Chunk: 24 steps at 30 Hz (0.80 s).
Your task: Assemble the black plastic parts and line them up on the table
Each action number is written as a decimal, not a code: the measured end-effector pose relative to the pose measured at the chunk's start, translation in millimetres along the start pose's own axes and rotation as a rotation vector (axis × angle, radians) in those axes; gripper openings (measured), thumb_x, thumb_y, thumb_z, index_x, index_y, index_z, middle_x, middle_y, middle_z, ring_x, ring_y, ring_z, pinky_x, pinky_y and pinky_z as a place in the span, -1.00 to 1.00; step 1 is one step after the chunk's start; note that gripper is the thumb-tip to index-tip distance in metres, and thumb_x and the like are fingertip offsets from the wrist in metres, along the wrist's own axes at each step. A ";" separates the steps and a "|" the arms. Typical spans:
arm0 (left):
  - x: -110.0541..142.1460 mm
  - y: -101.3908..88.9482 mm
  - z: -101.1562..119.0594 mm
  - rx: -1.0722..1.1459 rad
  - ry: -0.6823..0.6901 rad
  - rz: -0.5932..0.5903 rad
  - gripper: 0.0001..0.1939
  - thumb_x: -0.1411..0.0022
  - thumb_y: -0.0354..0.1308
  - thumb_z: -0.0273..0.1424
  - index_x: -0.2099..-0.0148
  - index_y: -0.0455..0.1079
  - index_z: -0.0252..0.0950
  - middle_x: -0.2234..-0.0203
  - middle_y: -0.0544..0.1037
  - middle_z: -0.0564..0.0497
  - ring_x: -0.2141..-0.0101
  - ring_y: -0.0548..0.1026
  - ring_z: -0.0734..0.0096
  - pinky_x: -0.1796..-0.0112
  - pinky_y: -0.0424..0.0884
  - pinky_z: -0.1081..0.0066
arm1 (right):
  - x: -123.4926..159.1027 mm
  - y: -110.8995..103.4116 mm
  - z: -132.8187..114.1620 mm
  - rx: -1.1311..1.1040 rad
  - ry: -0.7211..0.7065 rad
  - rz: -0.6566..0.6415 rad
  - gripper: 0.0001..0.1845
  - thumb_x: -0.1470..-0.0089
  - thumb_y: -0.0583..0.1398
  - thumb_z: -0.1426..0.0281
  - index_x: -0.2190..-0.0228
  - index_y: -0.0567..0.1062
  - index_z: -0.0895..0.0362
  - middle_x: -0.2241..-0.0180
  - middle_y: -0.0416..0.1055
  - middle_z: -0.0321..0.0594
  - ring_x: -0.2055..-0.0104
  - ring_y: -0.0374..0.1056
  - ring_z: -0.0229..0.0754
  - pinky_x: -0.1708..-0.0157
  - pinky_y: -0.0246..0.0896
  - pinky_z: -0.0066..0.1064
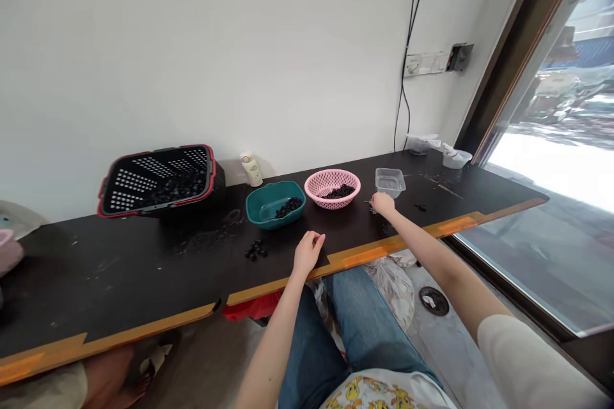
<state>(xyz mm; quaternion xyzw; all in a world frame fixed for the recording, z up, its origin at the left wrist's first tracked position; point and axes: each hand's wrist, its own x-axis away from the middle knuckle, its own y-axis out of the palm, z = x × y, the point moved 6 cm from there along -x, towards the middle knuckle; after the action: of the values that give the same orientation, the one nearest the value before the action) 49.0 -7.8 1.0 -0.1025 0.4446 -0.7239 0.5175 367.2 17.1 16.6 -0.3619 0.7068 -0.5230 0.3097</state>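
My left hand (308, 254) is over the table's front part, fingers curled in and thumb close to them; whatever is between them, if anything, is hidden. My right hand (384, 203) reaches down to the tabletop with fingers pinched, beside small shiny bits (371, 207) too small to name. Just behind it stands a clear plastic tub (389, 174). Between my hands and the wall are a pink colander (330, 201) with dark small pieces (341, 191) and a teal basin (261, 197) with similar black pieces (288, 207). A loose group of black pieces (256, 249) lies left of my left hand.
A black basket with a red rim (212, 172) holds more dark pieces at the left. A white bottle (251, 170) stands by the wall. Clear containers (455, 158) sit at the far right end. The table's edge (369, 254) has orange tape. Another person's leg (108, 370) shows lower left.
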 end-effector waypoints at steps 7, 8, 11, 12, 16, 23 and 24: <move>-0.7 -2.2 6.3 -0.033 -0.019 -0.083 -0.61 -0.32 -0.15 -0.14 0.40 0.31 -0.25 0.44 0.38 0.04 0.43 0.39 0.42 0.41 0.22 0.47 | 15.7 -1.2 26.3 -0.034 -0.064 0.018 -0.74 -0.13 0.11 0.35 0.22 0.54 0.15 0.16 0.48 -0.01 0.11 0.40 -0.02 0.19 0.21 -0.35; -1.0 -1.5 7.2 -0.044 -0.012 -0.099 -0.62 -0.32 -0.15 -0.14 0.40 0.32 -0.24 0.44 0.39 0.04 0.43 0.40 0.42 0.41 0.22 0.47 | 15.7 -3.4 29.1 -0.045 -0.073 0.021 -0.74 -0.14 0.10 0.35 0.20 0.53 0.14 0.15 0.48 -0.03 0.11 0.39 -0.03 0.20 0.22 -0.37; -3.5 -0.2 8.1 -0.073 0.002 -0.123 -0.62 -0.32 -0.15 -0.15 0.40 0.32 -0.23 0.45 0.40 0.03 0.43 0.41 0.40 0.42 0.21 0.46 | 9.0 -9.7 27.3 -0.071 -0.130 0.025 -0.71 -0.16 0.08 0.33 0.13 0.50 0.11 0.10 0.46 -0.08 0.08 0.37 -0.07 0.17 0.20 -0.41; -4.8 0.4 7.8 -0.081 0.004 -0.129 -0.62 -0.32 -0.15 -0.15 0.40 0.32 -0.23 0.45 0.40 0.03 0.43 0.41 0.40 0.42 0.21 0.46 | 4.4 -10.4 23.2 -0.076 -0.158 0.021 -0.70 -0.16 0.08 0.33 0.12 0.50 0.10 0.09 0.46 -0.09 0.06 0.36 -0.09 0.15 0.19 -0.42; -8.7 3.0 3.4 -0.065 -0.010 -0.143 -0.67 -0.31 -0.13 -0.15 0.33 0.34 -0.20 0.38 0.43 0.03 0.41 0.43 0.38 0.42 0.24 0.46 | -22.2 -0.6 1.1 -0.067 -0.239 -0.039 -0.75 -0.11 0.16 0.35 0.16 0.52 0.08 0.12 0.46 -0.14 0.08 0.36 -0.14 0.15 0.18 -0.46; -10.0 0.4 -5.5 0.095 -0.091 -0.099 -0.75 -0.29 -0.11 -0.20 0.17 0.34 -0.16 0.30 0.48 0.05 0.46 0.43 0.41 0.38 0.34 0.43 | -53.6 29.3 -11.3 -0.029 -0.248 -0.131 -0.89 -0.05 0.19 0.46 0.39 0.55 0.19 0.22 0.44 -0.05 0.17 0.39 -0.10 0.23 0.19 -0.42; -10.1 -0.5 -5.6 0.104 -0.107 -0.092 -0.74 -0.29 -0.11 -0.19 0.17 0.34 -0.16 0.29 0.48 0.04 0.46 0.43 0.41 0.37 0.34 0.43 | -55.3 30.7 -11.4 -0.036 -0.253 -0.132 -0.89 -0.04 0.19 0.45 0.39 0.54 0.19 0.21 0.43 -0.05 0.18 0.39 -0.10 0.23 0.19 -0.41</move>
<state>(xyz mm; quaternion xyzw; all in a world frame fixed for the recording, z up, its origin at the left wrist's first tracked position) 49.8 3.8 1.2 -0.1343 0.3730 -0.7624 0.5114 382.3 75.1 -6.7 -0.4764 0.6459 -0.4796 0.3548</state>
